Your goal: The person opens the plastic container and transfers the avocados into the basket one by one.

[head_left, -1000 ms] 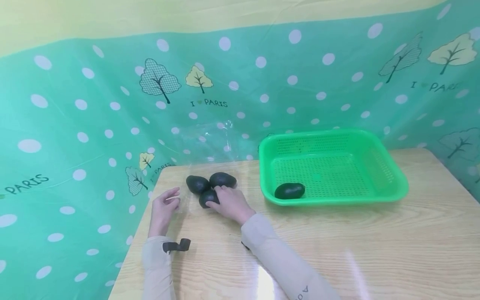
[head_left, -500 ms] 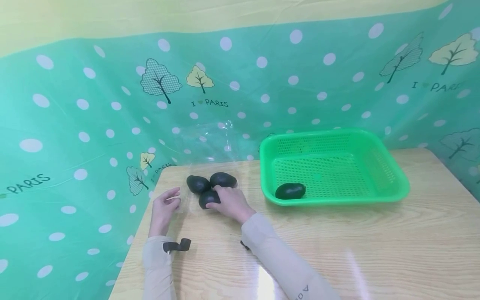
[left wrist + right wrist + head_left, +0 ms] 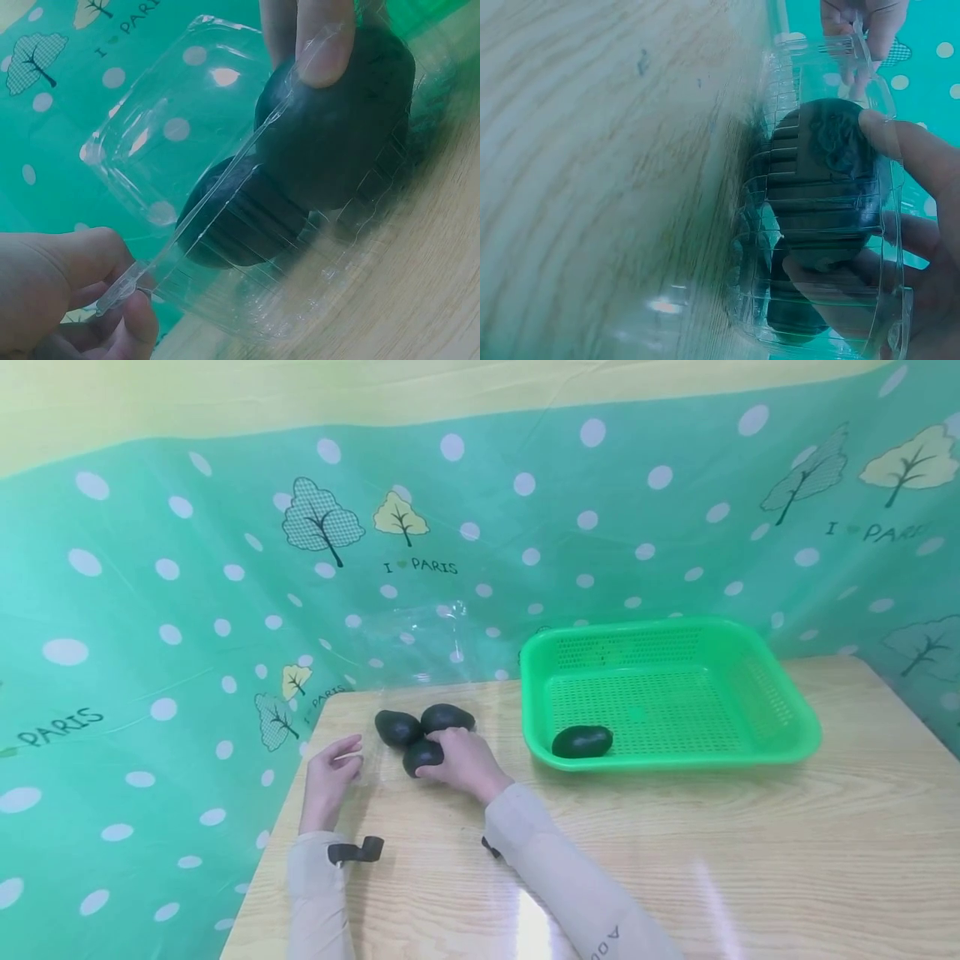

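A clear plastic clamshell box (image 3: 142, 184) stands on the table with its lid raised and three dark avocados inside. My left hand (image 3: 330, 781) pinches the box's rim tab (image 3: 124, 289) at the left end. Reaching in from the right, my right hand (image 3: 467, 764) grips the nearest avocado (image 3: 422, 759) with thumb and fingers around it. Behind it lie a second avocado (image 3: 397, 728) on the left and a third avocado (image 3: 447, 717) on the right. In the right wrist view, the held avocado (image 3: 817, 180) shows through the ribbed box wall, which blurs its outline.
To the right a green perforated basket (image 3: 780, 750) holds one avocado (image 3: 582, 742) in its near left corner. Both stand on a wood-grain table (image 3: 720, 852). A green dotted cloth (image 3: 487, 510) hangs close behind the table.
My right hand and the avocado in it have shifted slightly to the right. The left hand keeps its pinch on the rim, and the other avocados stay put.
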`<move>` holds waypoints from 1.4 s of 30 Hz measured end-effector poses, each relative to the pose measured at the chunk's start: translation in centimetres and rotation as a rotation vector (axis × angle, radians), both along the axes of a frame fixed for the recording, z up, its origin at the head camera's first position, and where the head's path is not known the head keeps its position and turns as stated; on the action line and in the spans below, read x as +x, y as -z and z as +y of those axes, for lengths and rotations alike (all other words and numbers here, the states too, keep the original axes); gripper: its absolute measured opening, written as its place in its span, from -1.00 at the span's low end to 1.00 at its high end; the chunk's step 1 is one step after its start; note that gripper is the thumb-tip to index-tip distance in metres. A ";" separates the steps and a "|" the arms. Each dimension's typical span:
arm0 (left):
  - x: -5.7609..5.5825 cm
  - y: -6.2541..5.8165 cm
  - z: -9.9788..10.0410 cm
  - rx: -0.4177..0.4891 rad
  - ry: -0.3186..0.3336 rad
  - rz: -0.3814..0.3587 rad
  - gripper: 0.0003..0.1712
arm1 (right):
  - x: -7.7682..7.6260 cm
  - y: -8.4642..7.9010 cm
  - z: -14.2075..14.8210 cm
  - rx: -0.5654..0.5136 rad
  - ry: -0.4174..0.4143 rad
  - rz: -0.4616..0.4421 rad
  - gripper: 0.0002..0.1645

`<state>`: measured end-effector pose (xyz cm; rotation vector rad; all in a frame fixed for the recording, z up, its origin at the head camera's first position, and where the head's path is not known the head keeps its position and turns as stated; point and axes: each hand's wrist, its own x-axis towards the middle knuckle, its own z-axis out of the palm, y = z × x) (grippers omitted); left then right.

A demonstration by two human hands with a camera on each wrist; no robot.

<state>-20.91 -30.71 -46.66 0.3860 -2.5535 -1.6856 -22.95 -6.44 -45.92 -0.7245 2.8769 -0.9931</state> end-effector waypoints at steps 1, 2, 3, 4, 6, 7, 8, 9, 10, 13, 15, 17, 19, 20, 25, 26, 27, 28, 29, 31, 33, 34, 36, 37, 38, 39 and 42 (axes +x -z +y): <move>0.0 0.0 0.1 0.005 -0.001 0.003 -0.45 | 0.0 0.0 0.1 -0.009 0.001 0.000 -0.31; 0.0 0.0 0.1 0.009 0.000 0.006 -0.44 | -0.1 0.0 0.1 -0.021 0.003 0.000 -0.31; -0.1 0.0 0.1 0.010 -0.001 0.005 -0.45 | -0.1 0.0 0.1 -0.028 0.004 0.001 -0.32; 0.0 0.0 0.2 0.011 -0.001 0.005 -0.45 | -0.2 0.0 0.2 -0.038 0.006 0.004 -0.32; -0.1 0.0 0.2 0.015 -0.003 0.004 -0.44 | -0.3 0.1 0.2 -0.059 0.012 0.008 -0.32; -0.1 -0.1 0.2 0.016 -0.003 0.003 -0.44 | -0.3 0.1 0.2 -0.070 0.015 0.012 -0.32; -0.1 -0.1 0.2 0.015 -0.003 0.005 -0.44 | -0.3 0.1 0.2 -0.079 0.020 0.016 -0.32; -0.1 -0.1 0.2 0.012 -0.004 0.005 -0.44 | -0.3 0.1 0.2 -0.086 0.024 0.018 -0.32; -0.1 -0.1 0.2 0.011 -0.005 0.005 -0.44 | -0.3 0.1 0.2 -0.094 0.028 0.016 -0.31; -0.1 -0.1 0.2 0.009 -0.006 0.003 -0.44 | -0.3 0.1 0.2 -0.114 0.045 0.007 -0.27; -0.1 0.0 0.1 0.006 -0.005 0.003 -0.44 | -0.2 0.0 0.3 -0.128 0.060 0.001 -0.26; -0.1 0.0 0.2 0.012 -0.002 0.004 -0.44 | -0.1 -0.1 0.4 -0.141 0.074 0.002 -0.25; -0.2 0.0 0.1 0.018 0.001 0.004 -0.43 | -0.1 -0.2 0.4 -0.151 0.082 0.016 -0.25; -0.1 -0.3 0.2 0.024 0.002 -0.004 -0.43 | 0.0 -0.4 0.5 -0.152 0.084 0.022 -0.25; -0.2 -0.6 0.1 0.062 -0.001 -0.032 -0.43 | 0.1 -1.0 0.7 -0.179 0.078 0.028 -0.27; -0.2 -0.6 0.1 0.065 -0.004 -0.035 -0.43 | 0.1 -1.2 0.8 -0.187 0.078 0.022 -0.28; -0.3 -0.3 0.0 0.064 -0.004 -0.028 -0.43 | 0.2 -1.4 0.9 -0.196 0.077 0.015 -0.29; -0.3 -0.1 -0.1 0.061 -0.004 -0.023 -0.44 | 0.2 -1.6 1.0 -0.209 0.077 0.010 -0.30; -0.3 0.0 -0.1 0.058 -0.004 -0.018 -0.44 | 0.3 -1.8 1.1 -0.219 0.078 0.003 -0.31; -0.3 0.1 -0.1 0.048 -0.004 -0.015 -0.44 | 0.4 -2.2 1.2 -0.232 0.082 -0.005 -0.32; -0.4 0.1 -0.1 0.043 -0.003 -0.014 -0.44 | 0.5 -2.7 1.4 -0.242 0.089 -0.017 -0.32; -0.4 0.2 -0.1 0.041 -0.004 -0.013 -0.44 | 0.6 -2.9 1.5 -0.244 0.093 -0.020 -0.32; -0.5 0.2 -0.1 0.046 -0.004 -0.012 -0.44 | 0.7 -3.4 1.7 -0.248 0.100 -0.024 -0.30; -0.5 0.2 -0.1 0.050 -0.004 -0.011 -0.44 | 0.8 -3.6 1.8 -0.255 0.104 -0.026 -0.29; -0.5 0.2 -0.1 0.056 -0.003 -0.010 -0.44 | 0.8 -3.8 1.9 -0.258 0.108 -0.027 -0.28; -0.5 0.2 -0.1 0.058 -0.001 -0.010 -0.44 | 0.8 -4.0 2.0 -0.261 0.110 -0.024 -0.28; -0.5 0.1 0.0 0.061 0.003 -0.012 -0.44 | 0.8 -4.5 2.5 -0.271 0.122 -0.012 -0.27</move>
